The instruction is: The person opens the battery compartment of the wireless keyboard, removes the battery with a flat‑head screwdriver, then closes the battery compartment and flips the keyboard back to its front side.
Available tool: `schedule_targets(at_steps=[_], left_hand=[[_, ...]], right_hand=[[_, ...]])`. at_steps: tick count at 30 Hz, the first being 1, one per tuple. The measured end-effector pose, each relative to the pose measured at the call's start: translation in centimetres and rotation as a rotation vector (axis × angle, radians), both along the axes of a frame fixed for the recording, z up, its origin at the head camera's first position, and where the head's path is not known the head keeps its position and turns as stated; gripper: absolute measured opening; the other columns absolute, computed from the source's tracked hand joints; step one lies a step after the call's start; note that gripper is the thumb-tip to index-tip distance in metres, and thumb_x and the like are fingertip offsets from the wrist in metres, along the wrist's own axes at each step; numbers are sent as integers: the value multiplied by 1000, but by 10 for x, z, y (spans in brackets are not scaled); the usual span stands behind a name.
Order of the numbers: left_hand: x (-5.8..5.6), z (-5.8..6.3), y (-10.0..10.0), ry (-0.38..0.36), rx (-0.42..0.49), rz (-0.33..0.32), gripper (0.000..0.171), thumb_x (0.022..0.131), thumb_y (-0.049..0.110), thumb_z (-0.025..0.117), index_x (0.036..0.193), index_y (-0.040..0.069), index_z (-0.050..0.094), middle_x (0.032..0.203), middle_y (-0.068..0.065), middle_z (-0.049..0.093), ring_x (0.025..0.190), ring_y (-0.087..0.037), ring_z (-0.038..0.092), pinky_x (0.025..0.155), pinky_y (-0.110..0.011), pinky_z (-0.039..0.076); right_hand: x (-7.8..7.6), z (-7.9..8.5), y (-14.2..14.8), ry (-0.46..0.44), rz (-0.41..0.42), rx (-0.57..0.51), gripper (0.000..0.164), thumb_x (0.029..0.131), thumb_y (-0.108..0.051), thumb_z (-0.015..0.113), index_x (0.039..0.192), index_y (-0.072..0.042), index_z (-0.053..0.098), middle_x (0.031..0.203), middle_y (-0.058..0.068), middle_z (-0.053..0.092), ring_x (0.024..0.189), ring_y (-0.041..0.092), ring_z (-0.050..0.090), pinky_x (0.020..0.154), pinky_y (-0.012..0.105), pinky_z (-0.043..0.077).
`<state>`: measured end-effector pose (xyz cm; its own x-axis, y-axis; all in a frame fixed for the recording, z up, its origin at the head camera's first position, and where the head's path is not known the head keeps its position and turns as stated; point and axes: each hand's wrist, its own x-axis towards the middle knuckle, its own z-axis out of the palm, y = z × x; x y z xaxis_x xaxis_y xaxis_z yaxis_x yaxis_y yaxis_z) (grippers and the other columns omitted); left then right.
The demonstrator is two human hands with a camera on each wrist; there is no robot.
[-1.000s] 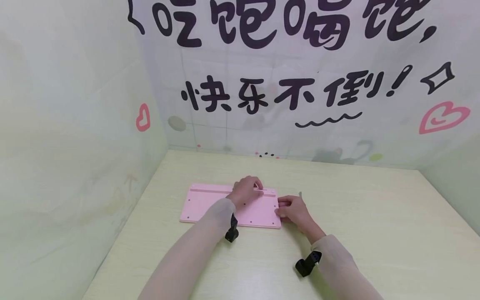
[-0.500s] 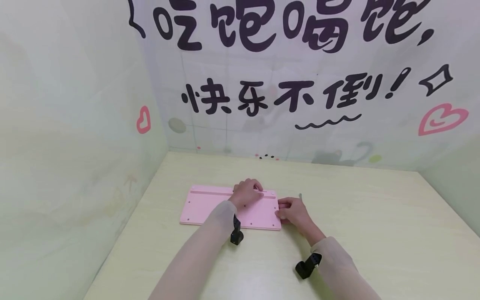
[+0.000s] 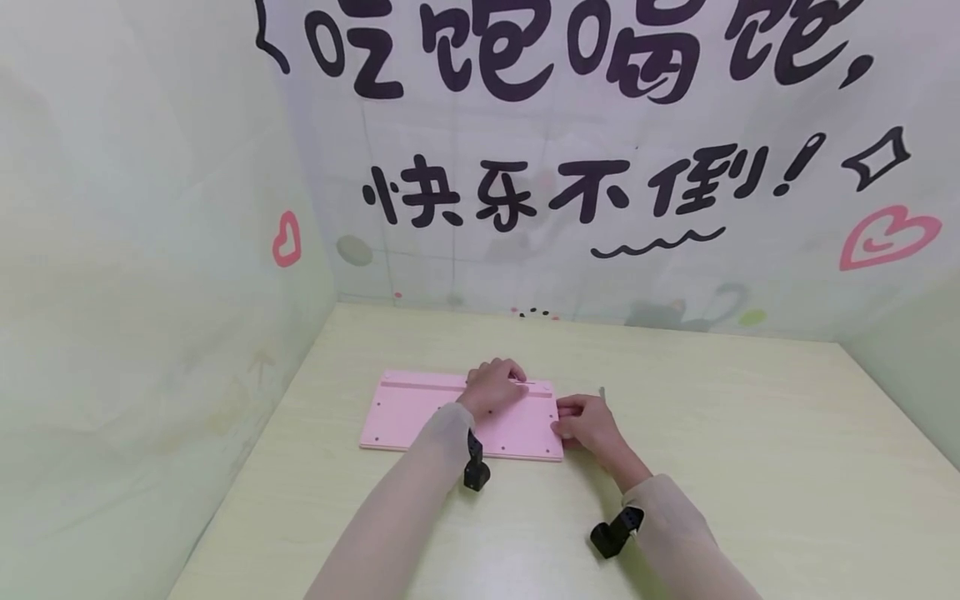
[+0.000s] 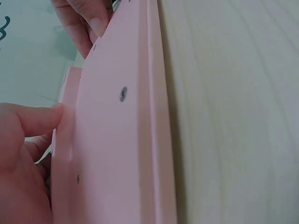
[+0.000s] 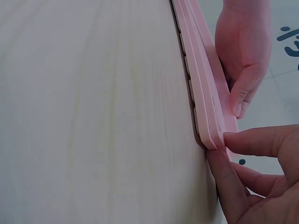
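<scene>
On desk (image 3: 765, 467), keys (image 5: 196, 120) of pink keyboard (image 3: 517, 427) lay mostly hidden beneath its upturned underside. Thin grey piece (image 3: 602, 392) beyond right grip (image 3: 588, 419) was hard to make out; sleeves (image 3: 397, 508) were cut off below. Left grip (image 3: 491, 389), fingers partly hidden, clamped on keyboard's far edge; right pinched its right end between thumb and fingers.

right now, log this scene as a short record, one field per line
item: pink keyboard, keys facing the table
upward side: back panel, with small screws and a raised strip along the far edge
left grip: thumb on the strip, fingers curled behind it
right grip: pinches the right end, thumb on top
backdrop: printed sheet, dark lettering
</scene>
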<state>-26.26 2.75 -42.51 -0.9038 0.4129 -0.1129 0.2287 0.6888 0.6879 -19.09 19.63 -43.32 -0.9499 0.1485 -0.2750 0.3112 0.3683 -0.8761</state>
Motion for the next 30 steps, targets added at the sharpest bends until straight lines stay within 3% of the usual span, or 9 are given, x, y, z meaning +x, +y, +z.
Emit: schedule_targets(at_steps=[13, 21, 30], left_hand=[[4, 4, 0, -17, -6, -7, 20, 87, 26, 59, 104, 15, 60, 108, -1, 52, 106, -24, 42, 97, -40, 24], [4, 3, 0, -50, -14, 21, 21, 87, 27, 59, 106, 16, 60, 111, -1, 51, 109, -24, 41, 96, -40, 25], [4, 1, 1, -11, -24, 6, 21, 89, 27, 59, 107, 17, 58, 110, 0, 52, 107, -22, 42, 98, -38, 25]], right_hand=[[0, 1, -1, 2, 0, 16, 38, 76, 6, 67, 113, 7, 58, 92, 15, 57, 70, 18, 56, 59, 32, 54], [0, 2, -3, -5, 5, 22, 38, 76, 6, 67, 113, 6, 58, 92, 14, 58, 70, 19, 57, 60, 32, 54], [1, 4, -2, -2, 1, 17, 38, 75, 7, 66, 113, 7, 58, 93, 15, 57, 70, 18, 56, 60, 32, 54]])
